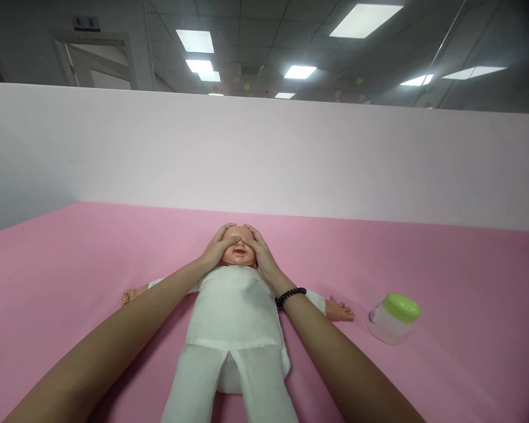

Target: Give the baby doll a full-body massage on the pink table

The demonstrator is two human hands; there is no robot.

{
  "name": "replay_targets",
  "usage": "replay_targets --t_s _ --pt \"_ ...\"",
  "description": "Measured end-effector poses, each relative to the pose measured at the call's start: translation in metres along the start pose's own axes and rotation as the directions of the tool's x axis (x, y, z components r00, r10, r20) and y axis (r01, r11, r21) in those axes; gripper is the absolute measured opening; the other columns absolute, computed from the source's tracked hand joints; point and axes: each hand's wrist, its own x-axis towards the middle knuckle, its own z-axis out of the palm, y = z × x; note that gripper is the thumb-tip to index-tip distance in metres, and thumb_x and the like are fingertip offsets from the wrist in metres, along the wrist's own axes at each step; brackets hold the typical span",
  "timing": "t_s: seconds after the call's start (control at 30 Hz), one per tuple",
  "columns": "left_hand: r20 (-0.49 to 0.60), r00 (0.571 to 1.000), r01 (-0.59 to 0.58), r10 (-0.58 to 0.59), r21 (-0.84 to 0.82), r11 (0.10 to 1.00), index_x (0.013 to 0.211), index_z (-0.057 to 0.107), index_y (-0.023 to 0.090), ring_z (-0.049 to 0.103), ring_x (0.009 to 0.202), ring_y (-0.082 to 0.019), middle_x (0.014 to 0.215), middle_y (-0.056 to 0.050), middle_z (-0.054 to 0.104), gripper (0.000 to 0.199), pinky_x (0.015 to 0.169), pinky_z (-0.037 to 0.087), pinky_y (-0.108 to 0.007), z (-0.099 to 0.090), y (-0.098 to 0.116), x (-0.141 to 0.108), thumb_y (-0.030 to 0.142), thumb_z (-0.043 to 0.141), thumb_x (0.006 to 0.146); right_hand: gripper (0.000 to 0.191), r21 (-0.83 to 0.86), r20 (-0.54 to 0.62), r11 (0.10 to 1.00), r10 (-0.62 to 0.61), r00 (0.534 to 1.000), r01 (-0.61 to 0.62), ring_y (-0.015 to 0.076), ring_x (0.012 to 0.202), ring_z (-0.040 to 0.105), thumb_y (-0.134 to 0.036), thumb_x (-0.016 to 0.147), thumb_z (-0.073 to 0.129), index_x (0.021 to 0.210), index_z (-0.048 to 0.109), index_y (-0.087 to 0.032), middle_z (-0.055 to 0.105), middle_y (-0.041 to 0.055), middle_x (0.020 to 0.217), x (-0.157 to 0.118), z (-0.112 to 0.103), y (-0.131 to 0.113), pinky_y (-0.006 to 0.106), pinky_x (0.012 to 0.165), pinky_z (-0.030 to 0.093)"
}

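Note:
A baby doll (pixel 238 311) in a white top and white trousers lies on its back, with its arms spread out to both sides. My left hand (pixel 217 247) curves around one side of its head, the thumb lying across an eye. On the other side, my right hand (pixel 261 249) cups the head the same way, its thumb over the other eye. Between the two thumbs the doll's nose and open mouth show. The back of its head and parts of my fingers are hidden. A black coiled band circles my right wrist.
A clear jar (pixel 388 326) with a green lid stands on the pink surface (pixel 348 252), to the right of the doll's hand. A white partition (pixel 264 155) rises behind. Beyond it are a door and ceiling lights.

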Motion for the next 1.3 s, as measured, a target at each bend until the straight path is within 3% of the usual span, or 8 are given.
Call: replay_targets --t_s 0.23,0.63,0.93,1.17,1.3 --pt "-0.041 0.999 0.014 -0.015 -0.03 0.999 0.124 0.058 0.024 0.064 0.11 -0.024 0.118 -0.005 0.065 0.05 0.094 0.052 -0.035 0.0 -0.007 0.01 0.032 0.067 0.076 0.054 0.054 0.008 0.998 -0.009 1.0 0.009 0.025 0.121 0.06 -0.037 0.068 0.071 0.121 0.066 -0.028 0.065 0.0006 0.13 0.006 -0.002 0.005 0.034 0.099 0.051" --pt "-0.002 1.0 0.001 -0.001 0.018 1.0 0.13 0.055 0.025 0.066 0.109 -0.025 0.123 -0.006 0.065 0.056 0.098 0.053 -0.038 -0.002 -0.002 0.001 0.04 0.072 0.079 0.065 0.005 0.01 1.0 0.017 1.0 -0.017 0.0256 0.114 0.064 -0.038 0.067 0.076 0.13 0.062 -0.03 0.066 0.0017 0.127 0.001 -0.001 0.001 0.037 0.096 0.053" --pt "-0.056 0.998 0.011 -0.008 0.054 0.998 0.129 0.057 0.024 0.064 0.113 -0.026 0.123 -0.006 0.066 0.054 0.097 0.053 -0.037 -0.001 -0.006 0.01 0.032 0.063 0.076 0.057 0.0 0.015 1.0 -0.02 1.0 0.02 0.0249 0.119 0.06 -0.036 0.067 0.069 0.124 0.064 -0.029 0.065 0.0006 0.129 0.008 -0.004 0.007 0.035 0.098 0.051" --pt "-0.011 1.0 -0.009 0.009 -0.004 1.0 0.128 0.056 0.024 0.066 0.11 -0.025 0.121 -0.006 0.066 0.054 0.096 0.054 -0.037 -0.001 -0.004 0.005 0.04 0.071 0.079 0.057 0.06 0.023 0.998 0.016 1.0 -0.018 0.0248 0.119 0.061 -0.044 0.071 0.073 0.125 0.063 -0.029 0.065 0.001 0.128 0.002 -0.001 0.002 0.035 0.098 0.052" --pt "-0.009 1.0 -0.006 0.006 0.031 0.999 0.129 0.056 0.025 0.066 0.112 -0.025 0.126 -0.007 0.065 0.057 0.097 0.054 -0.037 0.0 0.001 -0.001 0.044 0.075 0.08 0.064 0.007 0.019 1.0 0.017 1.0 -0.017 0.0249 0.113 0.065 -0.039 0.069 0.076 0.13 0.061 -0.03 0.066 0.0019 0.126 -0.001 0.001 -0.001 0.036 0.095 0.054"
